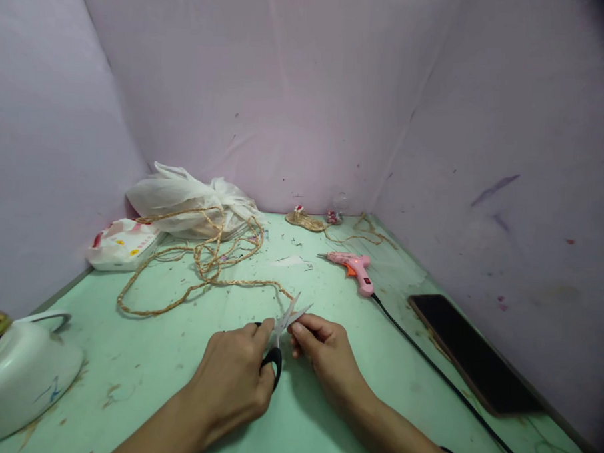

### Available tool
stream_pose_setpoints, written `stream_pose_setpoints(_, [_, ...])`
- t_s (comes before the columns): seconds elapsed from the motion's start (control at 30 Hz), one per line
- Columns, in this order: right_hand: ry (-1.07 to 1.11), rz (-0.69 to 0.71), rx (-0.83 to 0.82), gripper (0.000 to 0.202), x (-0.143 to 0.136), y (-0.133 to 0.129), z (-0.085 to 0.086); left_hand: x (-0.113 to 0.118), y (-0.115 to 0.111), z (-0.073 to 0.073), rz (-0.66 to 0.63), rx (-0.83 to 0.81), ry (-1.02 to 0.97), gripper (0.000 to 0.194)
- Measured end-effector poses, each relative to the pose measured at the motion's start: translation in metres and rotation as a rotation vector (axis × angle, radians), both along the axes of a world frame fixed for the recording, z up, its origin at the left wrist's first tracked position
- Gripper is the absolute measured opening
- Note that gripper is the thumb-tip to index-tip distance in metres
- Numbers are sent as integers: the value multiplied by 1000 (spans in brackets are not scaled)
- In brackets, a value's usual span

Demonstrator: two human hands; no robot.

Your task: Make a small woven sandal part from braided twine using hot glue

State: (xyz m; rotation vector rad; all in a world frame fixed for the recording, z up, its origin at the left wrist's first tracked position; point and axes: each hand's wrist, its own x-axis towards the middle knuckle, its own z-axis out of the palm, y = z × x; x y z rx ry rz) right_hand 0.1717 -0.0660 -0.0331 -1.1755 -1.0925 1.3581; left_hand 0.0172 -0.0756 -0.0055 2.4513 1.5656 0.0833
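My left hand (pixel 238 370) is closed around the black handles of a pair of scissors (pixel 276 359). The scissor blades are parted and point away from me, with their tips beside the fingers of my right hand (pixel 326 351). That hand is pinched at the end of a braided straw cord (pixel 247 283); the blades and fingers partly hide the bit it holds. From there the cord runs left and lies in loose loops across the green tabletop (pixel 176 354).
A pink glue gun (pixel 353 263) lies right of centre, its black cable running toward me past a dark phone (pixel 469 351). Behind are a white plastic bag (pixel 193 198), a tissue pack (pixel 124 244) and a small straw slipper-shaped piece (pixel 305 220). A white bowl-like object (pixel 25 388) stands at left.
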Motion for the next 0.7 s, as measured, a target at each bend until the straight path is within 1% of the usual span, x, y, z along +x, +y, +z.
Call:
stream_pose_setpoints(0.13, [-10,-8,16,22,0,-1,2,0,1,0,-2,-3,25,50])
stream_pose_setpoints(0.23, [-19,-18,35,22,1,1,3,-1,0,-2,-13,-21,15,45])
stream_pose_setpoints(0.37, [28,-54,13,20,1,2,1,1,-1,-7,-31,-40,-82,33])
stream_pose_setpoints(0.43, [94,-67,-48,25,0,2,-1,-2,3,-6,-17,-33,-143,29])
stream_pose_setpoints(0.47, [136,-76,-89,30,0,2,-2,-5,6,-4,17,-5,-170,28])
stream_pose_setpoints(0.5, [180,-83,-129,33,-1,2,-3,-11,11,0,82,45,-188,28])
stream_pose_setpoints(0.53, [224,-94,-164,36,-1,2,-4,-19,18,5,172,119,-191,27])
stream_pose_setpoints(0.57, [261,-104,-192,37,-2,2,-4,-29,25,10,294,201,-170,27])
stream_pose_setpoints(0.6, [289,-110,-214,38,-2,3,-4,-40,32,16,441,282,-109,28])
stream_pose_setpoints(0.63, [306,-111,-231,38,-2,3,-5,-53,40,21,542,331,-32,28])
stream_pose_setpoints(0.67, [313,-107,-244,39,-2,3,-4,-66,47,25,623,362,52,27])
stream_pose_setpoints(0.7, [314,-102,-255,39,-2,4,-4,-79,53,27,668,381,116,25])
